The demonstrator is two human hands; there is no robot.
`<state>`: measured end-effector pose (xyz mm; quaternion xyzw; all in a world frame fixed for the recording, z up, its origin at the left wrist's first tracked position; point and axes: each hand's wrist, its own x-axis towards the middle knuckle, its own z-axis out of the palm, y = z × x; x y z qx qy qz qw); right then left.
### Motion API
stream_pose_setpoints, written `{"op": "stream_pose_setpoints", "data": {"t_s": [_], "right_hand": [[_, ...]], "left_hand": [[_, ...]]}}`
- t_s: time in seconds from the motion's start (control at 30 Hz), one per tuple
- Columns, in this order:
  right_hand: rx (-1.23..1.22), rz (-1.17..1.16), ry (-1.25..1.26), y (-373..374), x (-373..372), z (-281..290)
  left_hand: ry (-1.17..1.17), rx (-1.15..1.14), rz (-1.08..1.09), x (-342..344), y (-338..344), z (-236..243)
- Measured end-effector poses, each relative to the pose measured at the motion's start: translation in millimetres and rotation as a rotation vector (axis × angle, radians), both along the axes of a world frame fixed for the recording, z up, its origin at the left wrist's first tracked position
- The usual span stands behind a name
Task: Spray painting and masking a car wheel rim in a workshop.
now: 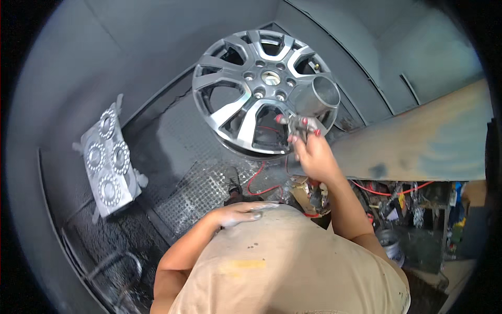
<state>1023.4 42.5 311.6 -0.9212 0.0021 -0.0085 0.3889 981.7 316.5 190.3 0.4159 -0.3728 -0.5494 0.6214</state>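
Observation:
My right hand [315, 157] is closed around a spray gun [300, 123] with red knobs and a large metal cup [318, 97]. The gun is held over the near right edge of a grey and bright-metal alloy wheel [235, 116], partly covering it. Whether gun and wheel touch, I cannot tell. My left hand [240, 215], its fingers stretched out and dusted with pale paint, lies against the front of my beige shirt [251, 261] and holds nothing.
Several silver ring-shaped parts [109, 190] lie on a paint-covered stand [112, 206] at left. Grey walls [130, 31] surround the wheel. A red hose [252, 184] runs across the textured floor mat [196, 196]. At right, a tan panel [413, 144] stands above cluttered shelves [421, 235].

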Motion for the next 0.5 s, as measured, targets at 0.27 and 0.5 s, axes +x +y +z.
{"op": "stream_pose_setpoints", "data": {"t_s": [0.27, 0.5], "right_hand": [[-0.260, -0.289, 0.006, -45, 108, -22], [-0.328, -0.347, -0.010, -47, 186, -9]], "left_hand": [[-0.069, 0.158, 0.096, 69, 85, 11], [-0.346, 0.296, -0.081, 135, 124, 37]]}}
